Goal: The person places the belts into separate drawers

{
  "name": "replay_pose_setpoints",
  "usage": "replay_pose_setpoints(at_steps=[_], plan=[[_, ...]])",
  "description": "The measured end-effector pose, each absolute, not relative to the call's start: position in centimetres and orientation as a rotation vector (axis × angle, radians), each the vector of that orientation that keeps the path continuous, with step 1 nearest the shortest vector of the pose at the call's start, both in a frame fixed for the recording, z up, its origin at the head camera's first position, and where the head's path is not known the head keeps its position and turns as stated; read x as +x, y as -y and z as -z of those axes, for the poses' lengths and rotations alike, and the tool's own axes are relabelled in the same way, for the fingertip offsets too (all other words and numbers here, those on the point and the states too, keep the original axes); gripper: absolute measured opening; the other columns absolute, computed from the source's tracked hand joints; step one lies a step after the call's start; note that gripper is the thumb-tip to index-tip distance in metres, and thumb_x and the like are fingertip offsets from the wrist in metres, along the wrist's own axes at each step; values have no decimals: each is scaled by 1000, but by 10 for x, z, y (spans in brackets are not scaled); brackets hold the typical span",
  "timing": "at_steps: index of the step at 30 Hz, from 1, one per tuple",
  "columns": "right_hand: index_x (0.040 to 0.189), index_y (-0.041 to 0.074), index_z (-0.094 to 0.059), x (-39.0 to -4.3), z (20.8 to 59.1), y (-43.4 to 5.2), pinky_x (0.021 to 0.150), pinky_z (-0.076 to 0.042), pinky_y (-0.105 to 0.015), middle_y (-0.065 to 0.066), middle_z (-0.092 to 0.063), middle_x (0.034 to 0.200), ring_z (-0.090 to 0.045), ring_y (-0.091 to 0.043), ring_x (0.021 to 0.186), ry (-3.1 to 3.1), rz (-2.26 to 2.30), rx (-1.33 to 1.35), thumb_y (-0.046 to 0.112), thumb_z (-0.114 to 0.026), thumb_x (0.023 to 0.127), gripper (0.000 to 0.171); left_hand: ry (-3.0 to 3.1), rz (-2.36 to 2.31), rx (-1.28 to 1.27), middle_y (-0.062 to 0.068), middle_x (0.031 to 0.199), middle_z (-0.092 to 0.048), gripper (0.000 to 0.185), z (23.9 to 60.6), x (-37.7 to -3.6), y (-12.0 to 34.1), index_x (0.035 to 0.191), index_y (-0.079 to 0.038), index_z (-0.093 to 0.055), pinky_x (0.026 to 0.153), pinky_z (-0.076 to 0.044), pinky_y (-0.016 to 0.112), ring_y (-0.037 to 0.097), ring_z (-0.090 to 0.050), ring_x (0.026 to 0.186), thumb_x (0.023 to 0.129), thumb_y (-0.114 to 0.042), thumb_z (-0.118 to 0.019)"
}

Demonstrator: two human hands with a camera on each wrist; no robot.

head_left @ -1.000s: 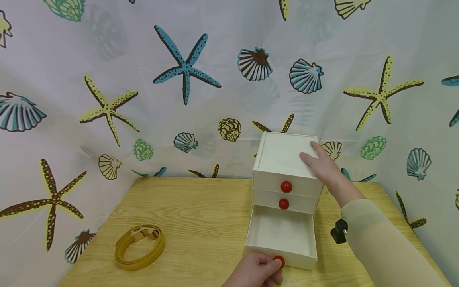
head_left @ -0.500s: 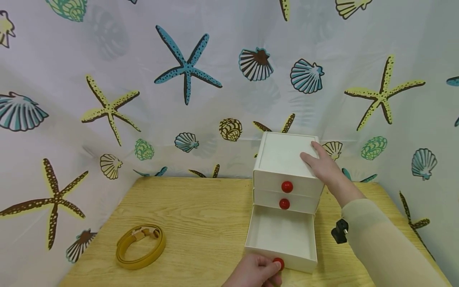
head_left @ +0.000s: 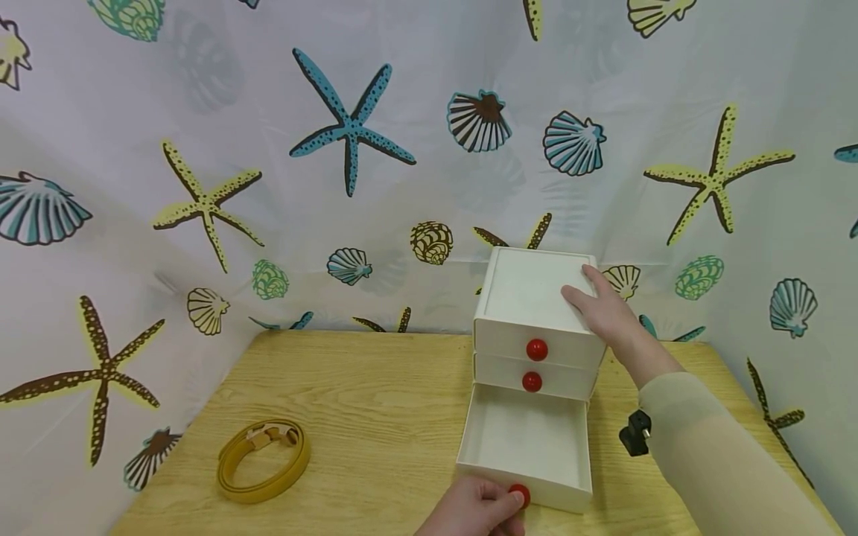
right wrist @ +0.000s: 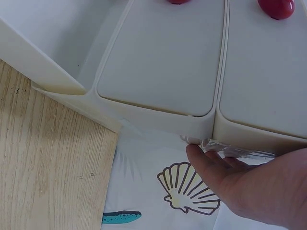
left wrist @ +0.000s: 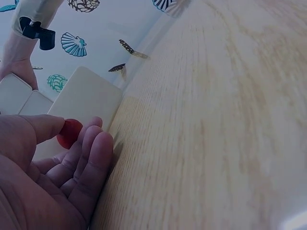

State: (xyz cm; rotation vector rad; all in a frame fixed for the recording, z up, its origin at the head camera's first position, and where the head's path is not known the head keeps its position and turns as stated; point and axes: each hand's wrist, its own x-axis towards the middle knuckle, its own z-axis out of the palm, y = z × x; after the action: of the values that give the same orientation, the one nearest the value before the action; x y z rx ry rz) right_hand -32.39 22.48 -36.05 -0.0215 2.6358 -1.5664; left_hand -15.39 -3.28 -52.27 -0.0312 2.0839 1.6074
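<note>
A small white three-drawer chest (head_left: 532,294) stands on the wooden table (head_left: 375,417). Its bottom drawer (head_left: 526,443) is pulled out and shows nothing inside. My left hand (head_left: 479,510) pinches that drawer's red knob (head_left: 519,495) between thumb and fingers; the left wrist view shows the knob (left wrist: 70,132) held the same way. My right hand (head_left: 603,309) lies flat on the chest's top near its right edge, fingers straight. The right wrist view shows the chest's front (right wrist: 163,62) and my right hand (right wrist: 244,184) at its top corner. The two upper drawers are closed, each with a red knob (head_left: 536,349).
A coiled tan leather belt (head_left: 263,460) lies at the table's front left. A small black wrist-camera mount (head_left: 634,433) sits at my right sleeve. A curtain printed with starfish and shells (head_left: 348,126) hangs behind and beside the table.
The bottom drawer has slid a little further out toward me, with my left hand on its knob. The right hand has stayed on the chest's top.
</note>
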Motion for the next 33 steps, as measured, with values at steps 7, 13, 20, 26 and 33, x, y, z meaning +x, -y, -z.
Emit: replay_pose_setpoints(at_steps=[7,13,20,26,33], plan=[[179,24,1,-323,360,-225,126,-11,-78,-21,4,183,-2,-52,166,-2631,1571,-22,51,-48,116,85,-2072,-1591,-52,2,79,-78,34,519,-152,34,86,-9,-82,57,-48,21,9,-62,63,108,-33,-74],[179,24,1,-324,360,-225,126,-12,-78,-21,4,183,-2,-52,166,-2632,1570,-25,51,-48,116,85,-2067,-1589,-55,3,79,-79,32,517,-152,34,87,-9,-82,57,-48,21,9,-63,63,108,-31,-74],[179,24,1,-324,360,-225,126,-11,-78,-20,5,183,-1,-52,166,-2631,1573,-19,51,-48,116,85,-2083,-1573,-68,2,81,-79,31,517,-153,34,88,-10,-82,58,-50,22,9,-64,65,108,-32,-74],[179,25,1,-324,360,-225,126,-10,-77,-20,4,184,-1,-51,166,-2639,1569,-12,51,-48,116,84,-2109,-1565,-42,2,82,-79,30,521,-155,38,91,-11,-83,63,-56,25,11,-69,69,108,-34,-74],[179,24,1,-325,362,-224,126,-11,-79,-21,3,183,-2,-52,166,-2640,1572,-18,53,-49,115,86,-2142,-1542,-27,1,84,-79,30,522,-155,45,96,-12,-83,71,-62,31,14,-73,75,109,-36,-73]])
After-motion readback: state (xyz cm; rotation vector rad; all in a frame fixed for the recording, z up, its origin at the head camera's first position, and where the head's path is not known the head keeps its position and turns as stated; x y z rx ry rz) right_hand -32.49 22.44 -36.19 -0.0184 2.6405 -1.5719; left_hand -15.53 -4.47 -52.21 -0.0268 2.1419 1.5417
